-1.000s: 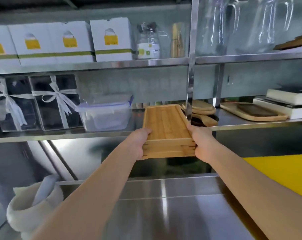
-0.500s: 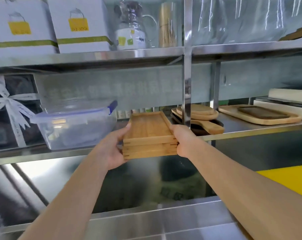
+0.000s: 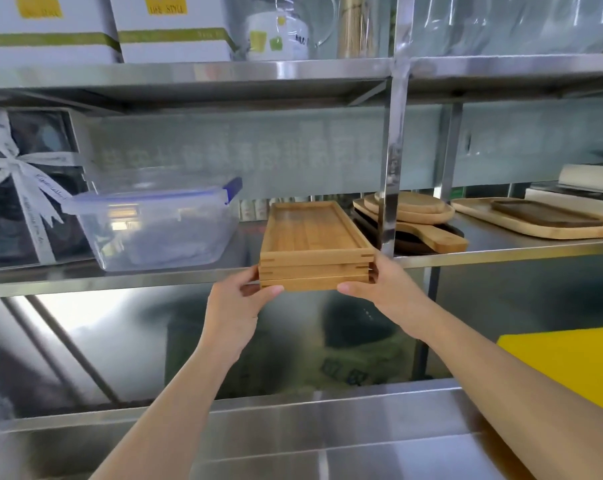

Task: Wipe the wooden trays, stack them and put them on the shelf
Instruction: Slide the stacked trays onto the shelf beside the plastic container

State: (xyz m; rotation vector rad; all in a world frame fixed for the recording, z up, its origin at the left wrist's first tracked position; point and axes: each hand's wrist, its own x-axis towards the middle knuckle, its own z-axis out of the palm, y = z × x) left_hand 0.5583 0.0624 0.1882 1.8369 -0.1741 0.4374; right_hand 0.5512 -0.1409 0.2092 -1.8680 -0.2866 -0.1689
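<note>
A stack of three light wooden trays (image 3: 314, 233) lies lengthwise on the lower steel shelf (image 3: 175, 277), its near end just over the shelf's front edge. My left hand (image 3: 239, 306) pinches the near left corner of the stack, thumb under the bottom tray. My right hand (image 3: 385, 285) holds the near right corner the same way. The stack sits between a clear plastic box and the shelf's upright steel post (image 3: 392, 161).
A clear plastic box with a blue-clipped lid (image 3: 154, 223) stands left of the stack. Round wooden boards (image 3: 414, 209) and a paddle board lie right of the post, flat boards (image 3: 542, 220) farther right. A yellow board (image 3: 577, 368) rests on the steel counter below.
Both hands have pushed the tray stack farther onto the shelf and slid back to its near corners. The camera has moved closer to the shelf.
</note>
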